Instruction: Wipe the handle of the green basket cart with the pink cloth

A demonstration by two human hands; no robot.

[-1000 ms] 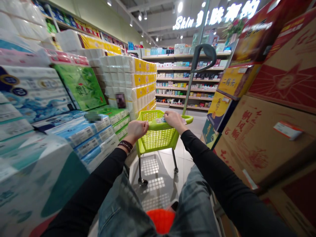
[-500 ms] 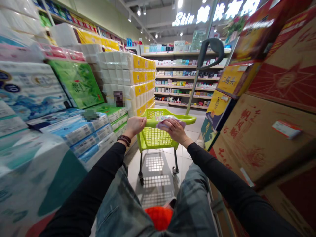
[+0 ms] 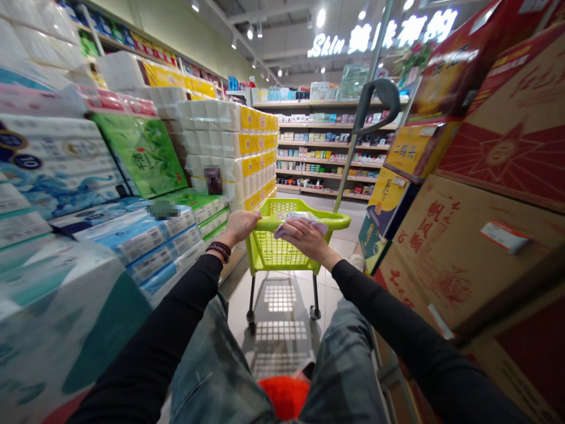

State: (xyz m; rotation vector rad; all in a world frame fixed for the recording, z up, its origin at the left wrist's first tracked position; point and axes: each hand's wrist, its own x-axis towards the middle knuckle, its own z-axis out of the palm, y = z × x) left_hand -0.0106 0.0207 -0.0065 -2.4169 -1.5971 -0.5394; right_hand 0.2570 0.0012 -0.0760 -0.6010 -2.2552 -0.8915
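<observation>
A lime-green wheeled shopping basket (image 3: 273, 250) stands on the aisle floor in front of me, its grey pull handle (image 3: 375, 100) raised at the far side. My left hand (image 3: 238, 227) is closed round the near left rim of the basket. My right hand (image 3: 304, 235) lies flat with fingers together, pressing a pale purple cloth (image 3: 304, 227) against the near rim (image 3: 335, 221). Both sleeves are black, and a dark bead bracelet sits on my left wrist. My knees in blue jeans show below.
Stacked packs of toilet paper (image 3: 145, 153) and tissue line the left side. Large brown and red cartons (image 3: 481, 235) are piled on the right. Shelves of small goods (image 3: 322, 147) cross the far end of the aisle. An orange object (image 3: 285, 394) sits between my knees.
My right hand has left its grip on top of the rim and now presses the cloth flat against it, lower on the rim. The left hand keeps its hold.
</observation>
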